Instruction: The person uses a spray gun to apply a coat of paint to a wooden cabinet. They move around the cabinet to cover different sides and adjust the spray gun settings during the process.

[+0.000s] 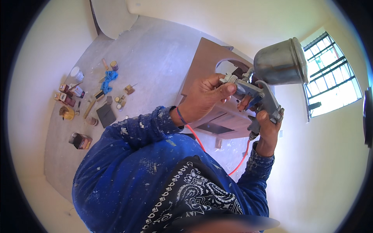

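I note a room serving as a paint workshop. Evidence: tins (82,141) at frame left, spray gun (266,96) in my grip.

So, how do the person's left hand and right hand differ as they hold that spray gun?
The left hand pinches the nozzle end of the spray gun with thumb and fingers, while the right hand wraps the handle. The left wrist shows a thin band; none is visible on the right wrist. Both hands are bare, below paint-spattered blue sleeves.

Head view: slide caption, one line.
Left hand at the front end of a metal spray gun, right hand around its body, red hose below.
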Action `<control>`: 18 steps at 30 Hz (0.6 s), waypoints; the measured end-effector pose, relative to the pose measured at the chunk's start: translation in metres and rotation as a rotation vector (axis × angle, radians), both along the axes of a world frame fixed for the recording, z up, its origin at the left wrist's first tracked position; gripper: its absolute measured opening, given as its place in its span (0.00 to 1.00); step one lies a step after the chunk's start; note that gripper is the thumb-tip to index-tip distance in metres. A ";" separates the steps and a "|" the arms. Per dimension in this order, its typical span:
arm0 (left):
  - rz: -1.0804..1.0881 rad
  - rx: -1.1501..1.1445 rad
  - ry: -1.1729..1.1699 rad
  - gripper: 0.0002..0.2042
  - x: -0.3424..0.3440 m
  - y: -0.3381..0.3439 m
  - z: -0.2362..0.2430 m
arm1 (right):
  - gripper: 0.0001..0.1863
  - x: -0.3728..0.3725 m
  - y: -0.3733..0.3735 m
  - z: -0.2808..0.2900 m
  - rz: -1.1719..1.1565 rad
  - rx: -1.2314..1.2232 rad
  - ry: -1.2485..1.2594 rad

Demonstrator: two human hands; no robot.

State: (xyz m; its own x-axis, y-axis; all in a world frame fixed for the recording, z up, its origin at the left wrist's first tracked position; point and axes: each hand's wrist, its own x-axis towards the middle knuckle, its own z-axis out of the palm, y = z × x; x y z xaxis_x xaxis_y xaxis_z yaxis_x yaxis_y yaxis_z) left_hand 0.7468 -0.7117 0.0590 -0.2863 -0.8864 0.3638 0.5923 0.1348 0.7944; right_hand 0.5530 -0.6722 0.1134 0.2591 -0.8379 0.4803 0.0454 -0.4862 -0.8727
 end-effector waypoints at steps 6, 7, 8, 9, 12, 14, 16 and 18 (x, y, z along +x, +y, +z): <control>-0.051 -0.078 0.004 0.10 -0.003 -0.014 -0.010 | 0.42 -0.007 -0.003 -0.004 0.011 0.065 -0.034; -0.067 -0.075 0.001 0.10 -0.003 -0.015 -0.010 | 0.42 -0.009 -0.004 -0.003 0.035 0.089 -0.060; -0.076 -0.063 -0.009 0.10 -0.003 -0.016 -0.011 | 0.43 -0.011 -0.006 -0.003 0.031 0.087 -0.039; -0.098 -0.049 0.014 0.11 -0.003 -0.016 -0.011 | 0.44 -0.012 -0.007 -0.004 0.027 0.084 -0.027; -0.121 -0.001 0.055 0.13 -0.005 -0.013 -0.011 | 0.45 -0.014 -0.011 -0.011 0.018 0.101 -0.058; -0.110 0.004 0.067 0.15 -0.008 -0.011 -0.009 | 0.45 -0.017 -0.014 -0.017 0.031 0.114 -0.085; -0.133 -0.037 0.069 0.16 -0.008 -0.011 -0.007 | 0.46 -0.023 -0.018 -0.020 0.058 0.118 -0.094; -0.135 -0.077 0.082 0.16 -0.008 -0.013 -0.003 | 0.47 -0.030 -0.019 -0.022 0.069 0.142 -0.128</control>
State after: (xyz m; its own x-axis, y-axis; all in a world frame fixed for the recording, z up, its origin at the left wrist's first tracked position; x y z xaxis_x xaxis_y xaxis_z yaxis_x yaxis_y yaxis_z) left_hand 0.7391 -0.7246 0.0558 -0.3670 -0.8108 0.4560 0.6715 0.1083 0.7330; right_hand 0.5232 -0.6916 0.0915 0.2631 -0.8818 0.3915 0.1890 -0.3508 -0.9172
